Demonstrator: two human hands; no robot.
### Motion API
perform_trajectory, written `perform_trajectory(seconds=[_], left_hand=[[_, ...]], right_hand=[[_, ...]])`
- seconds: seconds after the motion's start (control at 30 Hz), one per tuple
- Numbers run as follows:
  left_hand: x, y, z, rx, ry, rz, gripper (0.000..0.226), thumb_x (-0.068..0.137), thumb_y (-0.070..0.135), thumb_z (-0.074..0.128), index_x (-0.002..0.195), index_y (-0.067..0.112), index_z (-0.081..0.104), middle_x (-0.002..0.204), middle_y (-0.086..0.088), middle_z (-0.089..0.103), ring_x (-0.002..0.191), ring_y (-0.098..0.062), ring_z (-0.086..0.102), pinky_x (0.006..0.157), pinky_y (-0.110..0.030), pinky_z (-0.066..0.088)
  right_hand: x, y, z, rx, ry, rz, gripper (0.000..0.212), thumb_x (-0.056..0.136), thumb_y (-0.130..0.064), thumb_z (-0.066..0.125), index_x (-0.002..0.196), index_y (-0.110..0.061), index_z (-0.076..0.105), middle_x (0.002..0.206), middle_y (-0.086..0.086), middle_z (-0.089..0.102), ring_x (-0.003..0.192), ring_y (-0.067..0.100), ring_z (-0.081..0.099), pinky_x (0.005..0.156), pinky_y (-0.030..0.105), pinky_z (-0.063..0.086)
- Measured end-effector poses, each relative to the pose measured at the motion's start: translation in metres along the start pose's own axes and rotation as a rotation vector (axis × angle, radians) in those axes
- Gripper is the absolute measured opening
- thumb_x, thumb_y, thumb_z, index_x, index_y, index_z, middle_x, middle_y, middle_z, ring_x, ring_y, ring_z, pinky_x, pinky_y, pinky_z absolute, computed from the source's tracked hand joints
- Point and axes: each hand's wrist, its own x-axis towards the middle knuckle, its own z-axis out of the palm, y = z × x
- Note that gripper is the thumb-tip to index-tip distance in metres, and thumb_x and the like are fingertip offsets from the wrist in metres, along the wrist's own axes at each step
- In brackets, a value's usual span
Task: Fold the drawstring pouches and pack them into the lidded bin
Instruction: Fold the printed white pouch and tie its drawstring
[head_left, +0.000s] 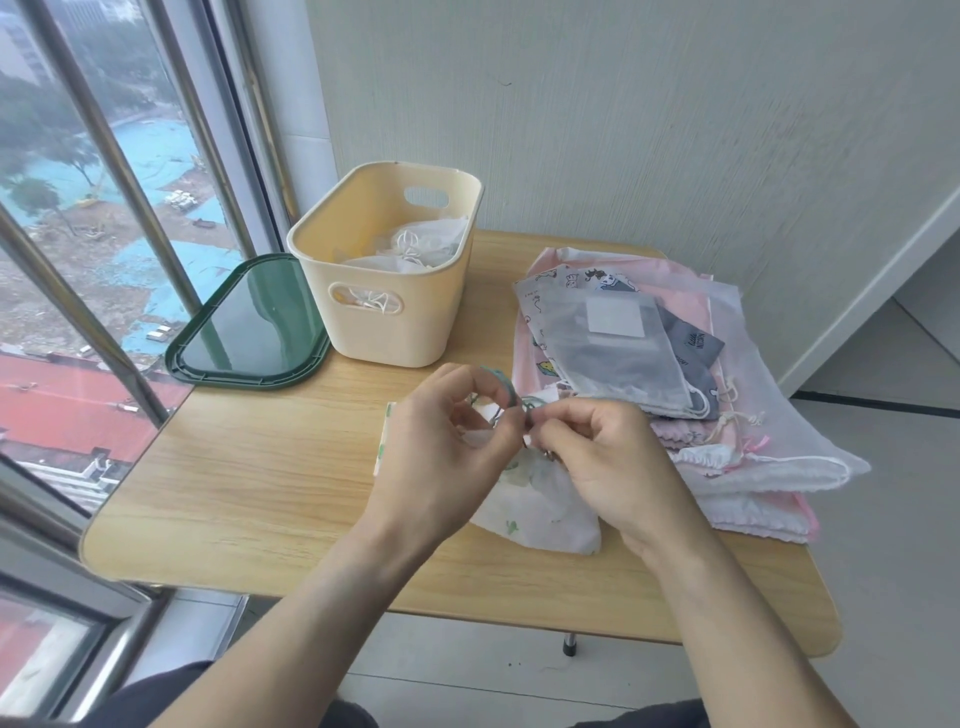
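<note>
Both hands are in tight over the middle of the table (249, 483), working one white pouch (540, 509) w/ small green prints. Left hand (441, 447) has its fingers curled and a loop of green cord (501, 387) hooked over a fingertip. Right hand (613, 457) pinches the other end of that cord just beside it, so the two hands are nearly touching, both clamped on the string. The pouch itself lies flat on the table under them, partly hidden by the wrists.

Looks like the cord is being tidied or wound before the fold, judging by the loop. To do it well: keep the loops small and even, no slack trailing out, then tuck the bundle onto the cloth so it folds inside and doesn't snag. Smooth the cloth flat first, since creases make a bulky packet.

The cream bin (332, 244) stands open at the back, near the wall, w/ several white pouches already inside, so packing is under way. Its green lid (249, 327) lies flat on the table, touching the bin's left side. That goes on last.

On the right sits a stack of pouches (675, 364) still to do: pink, white, a see-through one on top, cords hanging off the front edge. Plenty left, approx. more than is in the bin. Fold tight or the lid may not seat.
</note>
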Motion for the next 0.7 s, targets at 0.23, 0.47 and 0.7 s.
perform_trajectory(seconds=[0.23,0.47,0.7], left_hand=[[0.001,-0.001,-0.005,0.046,-0.168,0.066,0.011,0.09,0.018,0.071,0.096,0.026,0.075,0.078,0.018,0.071,0.06,-0.017,0.058,0.06,-0.027,0.049],[0.002,0.002,-0.009,0.242,-0.172,0.18,0.008,0.089,0.032,0.072,0.096,0.03,0.073,0.069,0.006,0.063,0.07,-0.008,0.055,0.064,-0.013,0.04],[0.019,-0.008,-0.048,0.508,-0.258,0.026,0.028,0.095,0.037,0.061,0.075,0.021,0.073,0.068,0.008,0.062,0.072,-0.008,0.056,0.058,-0.018,0.038]], right_hand=[[0.004,-0.002,-0.011,0.183,-0.201,0.065,0.017,0.079,-0.013,0.058,0.066,-0.007,0.066,0.068,0.004,0.053,0.07,0.015,0.046,0.065,0.025,0.037],[0.002,-0.001,-0.002,0.199,-0.234,0.081,0.038,0.104,-0.026,0.053,0.072,-0.008,0.064,0.05,-0.015,0.053,0.065,0.002,0.06,0.075,0.015,0.044],[0.006,0.004,-0.004,0.01,-0.069,-0.007,0.033,0.103,-0.029,0.054,0.084,-0.012,0.075,0.058,-0.004,0.03,0.061,0.016,0.033,0.065,0.021,0.035]])
